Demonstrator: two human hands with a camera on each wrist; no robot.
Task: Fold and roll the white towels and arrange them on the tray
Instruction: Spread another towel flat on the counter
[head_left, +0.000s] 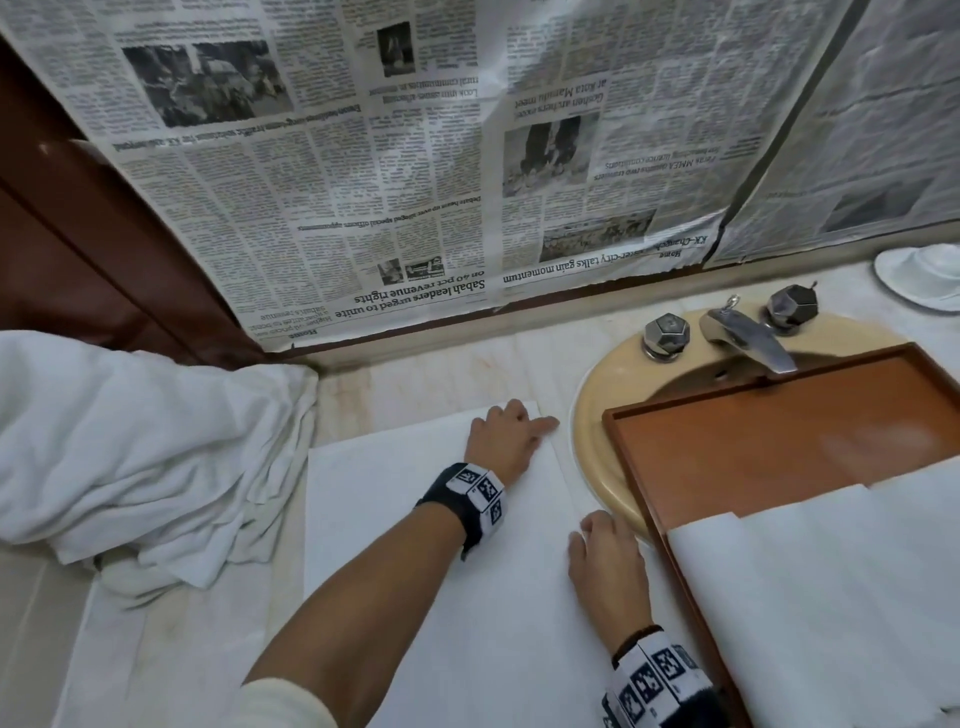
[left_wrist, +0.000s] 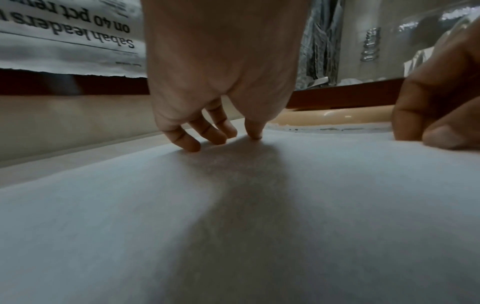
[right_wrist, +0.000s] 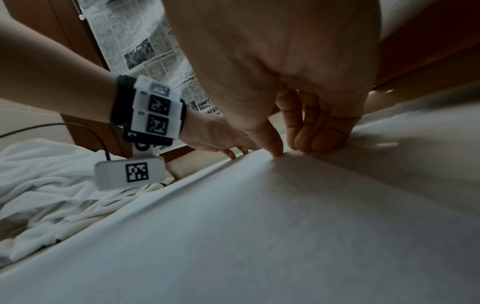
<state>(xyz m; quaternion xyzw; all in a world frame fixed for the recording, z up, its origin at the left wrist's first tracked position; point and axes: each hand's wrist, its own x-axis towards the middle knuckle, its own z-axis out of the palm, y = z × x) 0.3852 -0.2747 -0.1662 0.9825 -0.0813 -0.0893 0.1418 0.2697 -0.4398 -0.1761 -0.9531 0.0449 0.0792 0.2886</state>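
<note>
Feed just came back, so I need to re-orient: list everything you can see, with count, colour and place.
flat towel: one, white, spread on the counter under both hands
towel heap: white, crumpled, counter's left end
tray: one, brown wood, lying over the sink
rolled towels: white, tray's near end, count unclear
sink: one, beige, right of the flat towel
tap: one, metal, two knobs, behind the sink
newspaper: covering the wall
dish: white, far right
left hand: fingers on the flat towel's far right corner
right hand: at its right edge
</note>
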